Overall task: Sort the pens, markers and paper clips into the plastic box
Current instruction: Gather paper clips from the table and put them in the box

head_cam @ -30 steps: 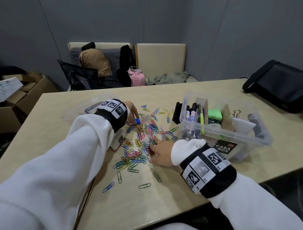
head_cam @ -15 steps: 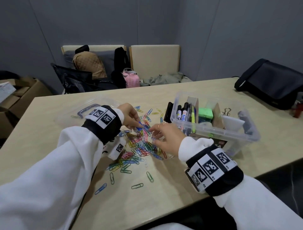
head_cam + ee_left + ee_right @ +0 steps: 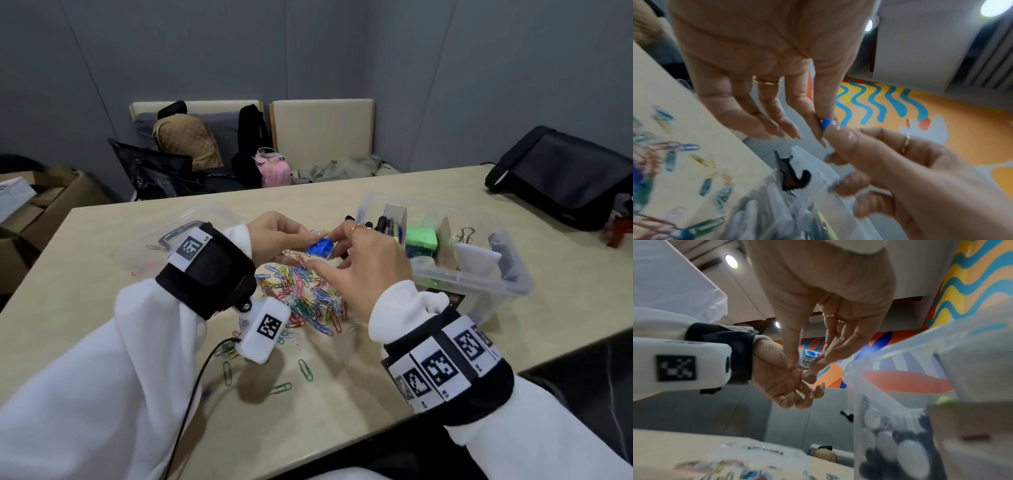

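Observation:
A small blue paper-clip box hangs in the air above the pile of coloured paper clips. My left hand pinches its left side and my right hand pinches its right side with thumb and fingertips. In the right wrist view the blue box sits between my right thumb and fingers, with the left thumb under it. The clear plastic box stands just right of the hands, with pens and markers upright in its left compartment.
The clear lid lies on the table to the left. A black bag sits at the table's far right. A few loose clips lie near the front edge. Chairs with bags stand behind the table.
Both hands have risen off the table. The left hand lifted the blue box from beside the pile, and the right hand left the clips and took hold of the box too.

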A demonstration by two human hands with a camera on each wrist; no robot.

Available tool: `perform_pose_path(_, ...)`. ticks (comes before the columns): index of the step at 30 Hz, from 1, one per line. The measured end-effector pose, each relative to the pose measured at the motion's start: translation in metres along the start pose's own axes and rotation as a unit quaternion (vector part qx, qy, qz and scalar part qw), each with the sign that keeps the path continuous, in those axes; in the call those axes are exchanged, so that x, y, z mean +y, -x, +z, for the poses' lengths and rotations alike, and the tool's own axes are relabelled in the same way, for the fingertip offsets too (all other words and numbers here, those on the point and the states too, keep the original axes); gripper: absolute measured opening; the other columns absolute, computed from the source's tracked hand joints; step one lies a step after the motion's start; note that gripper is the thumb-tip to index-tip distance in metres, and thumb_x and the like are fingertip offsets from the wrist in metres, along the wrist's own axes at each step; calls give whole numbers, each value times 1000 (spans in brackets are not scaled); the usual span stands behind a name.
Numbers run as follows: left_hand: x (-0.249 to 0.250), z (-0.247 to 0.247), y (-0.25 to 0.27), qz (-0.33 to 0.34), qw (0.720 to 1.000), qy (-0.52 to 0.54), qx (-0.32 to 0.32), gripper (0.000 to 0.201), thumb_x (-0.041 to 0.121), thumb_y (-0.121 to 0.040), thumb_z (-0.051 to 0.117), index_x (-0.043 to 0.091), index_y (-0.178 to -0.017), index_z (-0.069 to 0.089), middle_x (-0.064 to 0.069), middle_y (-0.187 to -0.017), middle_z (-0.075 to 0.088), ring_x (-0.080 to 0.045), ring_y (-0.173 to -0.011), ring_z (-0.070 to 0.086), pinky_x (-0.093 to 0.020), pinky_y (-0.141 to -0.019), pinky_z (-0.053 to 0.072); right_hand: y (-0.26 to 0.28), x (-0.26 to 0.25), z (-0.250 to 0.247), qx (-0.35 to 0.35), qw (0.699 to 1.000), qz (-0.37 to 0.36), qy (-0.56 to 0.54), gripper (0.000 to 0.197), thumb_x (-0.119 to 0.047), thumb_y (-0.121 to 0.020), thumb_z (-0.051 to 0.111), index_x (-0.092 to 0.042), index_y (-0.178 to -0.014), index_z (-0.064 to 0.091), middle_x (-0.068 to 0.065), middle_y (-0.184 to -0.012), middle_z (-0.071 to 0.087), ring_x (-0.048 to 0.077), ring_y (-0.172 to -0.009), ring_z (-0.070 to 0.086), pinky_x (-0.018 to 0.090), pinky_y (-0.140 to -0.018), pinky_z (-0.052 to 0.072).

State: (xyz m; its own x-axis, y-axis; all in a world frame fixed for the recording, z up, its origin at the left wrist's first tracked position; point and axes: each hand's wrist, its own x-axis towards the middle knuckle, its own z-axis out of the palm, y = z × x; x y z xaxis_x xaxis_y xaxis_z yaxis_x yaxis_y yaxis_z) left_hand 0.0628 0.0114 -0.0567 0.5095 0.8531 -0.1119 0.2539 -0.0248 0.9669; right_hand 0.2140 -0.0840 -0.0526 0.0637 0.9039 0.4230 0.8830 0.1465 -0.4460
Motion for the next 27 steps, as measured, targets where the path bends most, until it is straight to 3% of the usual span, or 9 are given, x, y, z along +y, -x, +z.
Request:
perform_pose_path(3, 10, 12, -3, 17, 1000, 3, 22, 19, 17, -88, 61, 3, -74, 64, 3, -63, 66, -1, -58, 60, -16, -52, 52, -6, 2, -13, 27, 999, 17, 13, 29, -55, -76, 69, -29, -90, 66, -15, -74, 62, 11, -76, 64, 26, -68, 51)
perform_pose_path(5, 16, 21, -6, 29, 998, 5, 52, 22, 23, -89, 60, 7, -75, 65, -1, -72, 66, -5, -67, 60, -18, -53, 52, -12, 8, -25, 35, 999, 25, 16, 30, -54, -73, 71, -29, -89, 68, -11, -82, 69, 13, -78, 65, 29, -70, 53)
perform_pose_path(9, 24, 36, -17, 63, 989, -48, 121, 25, 28, -89, 63, 5, -99, 64, -5, -94, 64, -13, -82, 58, -21, -55, 52, -32, 40, -60, 78, 992, 94, 44, 27, -52, -71, 73, -30, -86, 67, -6, -93, 68, 18, -90, 64, 32, -74, 52)
perform_pose_path(11, 25, 43, -23, 74, 985, -71, 135, 32, 25, -87, 66, 6, -111, 59, -4, -100, 60, -15, -85, 58, -28, -61, 53, -38, 62, -76, 45, 984, 144, 96, 26, -52, -73, 74, -32, -89, 70, -1, -104, 64, 23, -104, 58, 32, -78, 48)
perform_pose_path(13, 25, 51, -29, 66, 987, -99, 112, 41, 27, -88, 64, 10, -123, 53, -3, -110, 58, -19, -96, 59, -37, -76, 54, -38, 81, -83, -13, 974, 179, 141, 25, -53, -72, 75, -33, -86, 70, 3, -105, 57, 28, -114, 48, 34, -82, 43)
perform_pose_path(16, 26, 62, -39, 77, 982, -153, 77, 49, 29, -91, 58, 17, -136, 43, -9, -125, 55, -24, -114, 54, -36, -95, 46, -36, 96, -79, -91, 961, 203, 166, 23, -51, -69, 79, -35, -80, 67, 4, -105, 55, 30, -114, 45, 36, -88, 45)
perform_pose_path(20, 24, 74, -50, 77, 972, -217, 55, 45, 21, -99, 43, 17, -143, 34, -16, -134, 45, -30, -121, 47, -31, -96, 41, -40, 100, -63, -144, 951, 184, 202, 23, -45, -75, 76, -35, -95, 72, 3, -111, 49, 30, -117, 42, 34, -93, 39)
perform_pose_path(23, 16, 79, -55, 74, 960, -261, 72, 44, 19, -100, 39, 15, -144, 33, -20, -133, 40, -34, -124, 40, -36, -105, 33, -44, 100, -53, -157, 945, 194, 210, 16, -43, -78, 75, -36, -92, 73, 1, -107, 45, 31, -115, 37, 36, -91, 37)
perform_pose_path(27, 8, 81, -57, 87, 954, -277, 75, 45, 22, -100, 37, 17, -144, 31, -19, -134, 39, -35, -127, 37, -38, -108, 29, -54, 100, -44, -201, 926, 215, 235, 17, -41, -82, 71, -35, -97, 74, 2, -118, 50, 32, -118, 36, 36, -97, 37)
